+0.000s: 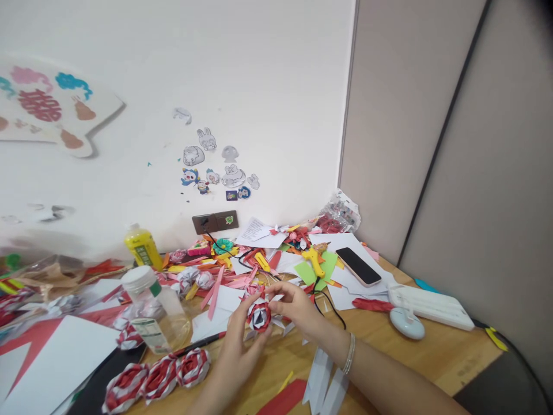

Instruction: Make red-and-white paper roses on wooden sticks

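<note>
Paper flower (259, 317), red-white — between left hand (238, 341) and right hand (299, 310) — both gripping it.

Fingers (239, 316) partly hide the paper flower (260, 317), and the left edge cuts off the poster (48, 108).

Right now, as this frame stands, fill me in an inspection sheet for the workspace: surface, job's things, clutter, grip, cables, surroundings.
Surface: wooden tabletop, bare mostly at the right and front.
Job's things: red-and-white paper flower in hand; three similar flowers in a row at front left; yellow glue gun lying beyond.
Clutter: loose paper strips and sheets, clear jar, yellow bottle, phone.
Grip: left hand and right hand both on the flower.
Cables: black cable from the wall socket; dark cord near the glue gun.
Surroundings: white wall with stickers, grey partition; other people: nothing seen.
</note>
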`<action>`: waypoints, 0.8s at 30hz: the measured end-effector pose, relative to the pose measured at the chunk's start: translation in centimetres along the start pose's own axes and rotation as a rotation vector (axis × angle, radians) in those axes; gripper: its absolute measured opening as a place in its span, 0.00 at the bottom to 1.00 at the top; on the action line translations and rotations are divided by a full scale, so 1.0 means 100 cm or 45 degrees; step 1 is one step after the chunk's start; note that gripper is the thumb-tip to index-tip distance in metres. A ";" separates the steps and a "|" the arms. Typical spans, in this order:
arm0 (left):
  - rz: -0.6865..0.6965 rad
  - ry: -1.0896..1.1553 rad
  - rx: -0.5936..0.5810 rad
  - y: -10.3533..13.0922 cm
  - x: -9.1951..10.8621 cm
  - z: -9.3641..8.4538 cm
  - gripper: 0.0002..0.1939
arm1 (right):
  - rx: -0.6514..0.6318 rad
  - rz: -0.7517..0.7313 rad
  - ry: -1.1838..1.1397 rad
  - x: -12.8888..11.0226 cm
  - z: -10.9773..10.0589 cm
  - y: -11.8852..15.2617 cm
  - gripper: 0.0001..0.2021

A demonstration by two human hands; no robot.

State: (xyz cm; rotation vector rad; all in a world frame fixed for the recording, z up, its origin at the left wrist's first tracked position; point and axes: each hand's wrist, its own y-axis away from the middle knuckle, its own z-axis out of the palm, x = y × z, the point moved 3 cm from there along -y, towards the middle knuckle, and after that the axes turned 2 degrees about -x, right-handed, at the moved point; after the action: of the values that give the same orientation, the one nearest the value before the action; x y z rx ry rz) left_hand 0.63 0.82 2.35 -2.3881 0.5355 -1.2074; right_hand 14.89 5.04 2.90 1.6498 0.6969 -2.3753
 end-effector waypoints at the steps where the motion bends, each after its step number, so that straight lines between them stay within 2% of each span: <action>1: 0.030 -0.020 0.044 -0.002 -0.001 -0.001 0.23 | 0.045 0.030 -0.055 0.000 0.000 0.000 0.17; 5: 0.191 -0.244 0.341 -0.006 -0.007 -0.007 0.21 | 0.139 0.096 -0.106 0.005 0.002 -0.002 0.19; 7: 0.247 -0.430 0.419 -0.005 -0.011 -0.008 0.22 | 0.186 0.098 -0.019 0.009 0.002 -0.003 0.18; 11: 0.382 -0.609 0.335 -0.001 -0.013 -0.004 0.24 | 0.230 0.061 0.132 0.013 0.000 -0.004 0.15; 15: 0.356 -0.457 0.166 0.001 -0.007 0.003 0.21 | 0.158 0.006 0.271 0.013 0.001 -0.004 0.09; 17: 0.300 -0.370 0.109 0.001 -0.005 0.006 0.24 | 0.138 0.000 0.320 0.014 0.001 -0.004 0.06; 21: 0.212 -0.362 0.104 0.001 -0.013 0.011 0.28 | 0.102 -0.006 0.380 0.017 0.002 -0.003 0.07; 24: 0.236 -0.409 0.115 0.004 -0.021 0.016 0.28 | 0.132 0.016 0.416 0.018 0.000 -0.004 0.06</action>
State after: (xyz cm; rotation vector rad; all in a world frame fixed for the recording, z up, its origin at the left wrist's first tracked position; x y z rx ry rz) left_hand 0.73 1.86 -0.08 -2.3326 0.5684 -0.7353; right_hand 14.01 5.61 1.37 2.1078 0.6173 -2.1884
